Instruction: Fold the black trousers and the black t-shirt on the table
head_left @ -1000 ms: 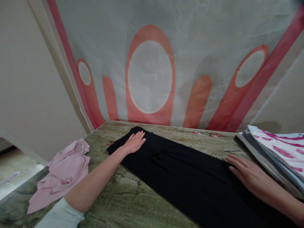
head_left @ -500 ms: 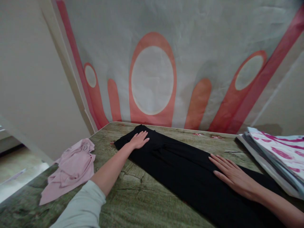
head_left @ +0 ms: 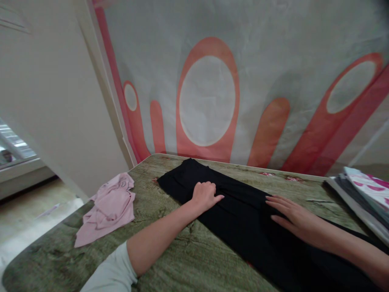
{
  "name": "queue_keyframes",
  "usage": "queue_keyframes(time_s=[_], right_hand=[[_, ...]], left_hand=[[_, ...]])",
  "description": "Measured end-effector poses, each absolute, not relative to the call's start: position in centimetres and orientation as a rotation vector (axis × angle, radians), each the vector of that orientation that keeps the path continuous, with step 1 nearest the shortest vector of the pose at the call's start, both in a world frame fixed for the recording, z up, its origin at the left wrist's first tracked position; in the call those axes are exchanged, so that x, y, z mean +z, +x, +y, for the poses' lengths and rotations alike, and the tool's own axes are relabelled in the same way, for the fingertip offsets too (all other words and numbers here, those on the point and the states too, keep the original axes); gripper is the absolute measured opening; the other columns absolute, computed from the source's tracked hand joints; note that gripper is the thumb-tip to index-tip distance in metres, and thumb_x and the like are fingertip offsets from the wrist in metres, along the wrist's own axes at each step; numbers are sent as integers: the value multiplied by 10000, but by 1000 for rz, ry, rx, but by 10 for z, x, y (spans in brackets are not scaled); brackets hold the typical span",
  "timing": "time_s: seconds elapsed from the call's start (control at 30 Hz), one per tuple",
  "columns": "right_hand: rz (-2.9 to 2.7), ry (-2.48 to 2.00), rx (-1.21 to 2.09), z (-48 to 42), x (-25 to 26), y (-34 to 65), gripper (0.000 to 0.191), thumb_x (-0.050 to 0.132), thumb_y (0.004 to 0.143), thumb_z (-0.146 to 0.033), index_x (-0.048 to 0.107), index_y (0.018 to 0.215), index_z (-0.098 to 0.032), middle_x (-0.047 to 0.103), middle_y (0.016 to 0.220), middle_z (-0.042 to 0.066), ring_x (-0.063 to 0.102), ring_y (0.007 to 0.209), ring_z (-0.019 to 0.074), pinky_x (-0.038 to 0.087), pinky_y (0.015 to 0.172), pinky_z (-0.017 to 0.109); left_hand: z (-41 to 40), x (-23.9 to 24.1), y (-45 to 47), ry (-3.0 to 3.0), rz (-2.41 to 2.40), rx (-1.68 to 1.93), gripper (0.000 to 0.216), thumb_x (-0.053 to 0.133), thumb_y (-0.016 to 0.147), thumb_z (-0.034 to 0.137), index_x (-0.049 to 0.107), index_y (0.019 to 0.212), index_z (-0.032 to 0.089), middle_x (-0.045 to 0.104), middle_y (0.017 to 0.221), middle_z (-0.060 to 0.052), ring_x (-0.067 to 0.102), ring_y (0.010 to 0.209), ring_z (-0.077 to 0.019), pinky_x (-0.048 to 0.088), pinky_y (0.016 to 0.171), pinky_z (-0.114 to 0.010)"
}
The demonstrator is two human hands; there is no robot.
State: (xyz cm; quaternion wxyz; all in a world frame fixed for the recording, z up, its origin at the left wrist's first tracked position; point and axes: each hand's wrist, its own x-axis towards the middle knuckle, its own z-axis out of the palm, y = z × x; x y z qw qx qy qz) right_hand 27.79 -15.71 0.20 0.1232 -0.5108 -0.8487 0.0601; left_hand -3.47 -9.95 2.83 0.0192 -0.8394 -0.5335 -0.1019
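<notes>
A pair of black trousers (head_left: 243, 227) lies lengthwise across the wood-patterned table, folded into a long strip that runs from the far left to the near right. On its middle, my left hand (head_left: 205, 195) is closed, the fingers curled down into the cloth and the thumb sticking out to the right. The fingertips are hidden behind the knuckles. Further right, my right hand (head_left: 293, 217) rests flat on the same cloth near its far edge, fingers stretched out and open. Small creases show beside my left hand.
A crumpled pink garment (head_left: 111, 209) lies on the table (head_left: 164, 259) at the left. At the right edge stands a stack of folded clothes (head_left: 361, 198), white and magenta on top. Behind the table rises a wall covering (head_left: 261, 48) with orange shapes.
My left hand has slid right and nearer along the trousers from their far left end, and its fingers have curled in. My right hand stays flat on the cloth. The view has turned slightly left.
</notes>
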Motion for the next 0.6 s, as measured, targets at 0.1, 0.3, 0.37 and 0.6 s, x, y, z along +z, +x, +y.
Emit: queue_keyframes(time_s=[0.1, 0.3, 0.37, 0.6], right_hand=[[-2530, -1269, 385, -146, 26, 227, 331, 388, 868, -268, 596, 1118, -206, 596, 1142, 78, 557, 1039, 212, 433, 931, 362], [-2419, -1234, 325, -111, 28, 159, 218, 463, 821, -167, 636, 954, -184, 609, 917, 76, 592, 858, 195, 462, 803, 312], [-2358, -1266, 306, -104, 17, 152, 180, 490, 812, -168, 631, 923, -183, 592, 894, 69, 585, 837, 188, 462, 778, 301], [-2212, -1277, 269, -101, -8, 152, 142, 480, 828, -177, 581, 925, -193, 532, 891, 46, 559, 763, 160, 469, 699, 283]], left_hand=[[-95, 28, -35, -2549, -1755, -309, 405, 523, 740, 571, 596, 723, 173, 626, 808, -114, 595, 769, -242, 413, 691, -362], [-88, 16, -39, -2565, -1847, -377, 160, 529, 734, 351, 597, 738, 206, 645, 823, -67, 597, 750, -217, 419, 618, -305], [-84, 14, -44, -2601, -1884, -418, 131, 521, 729, 319, 592, 750, 212, 645, 810, -52, 593, 735, -200, 413, 599, -283], [-80, 23, -62, -2701, -1785, -490, 102, 531, 717, 287, 579, 743, 201, 619, 787, -32, 569, 709, -165, 402, 590, -251]])
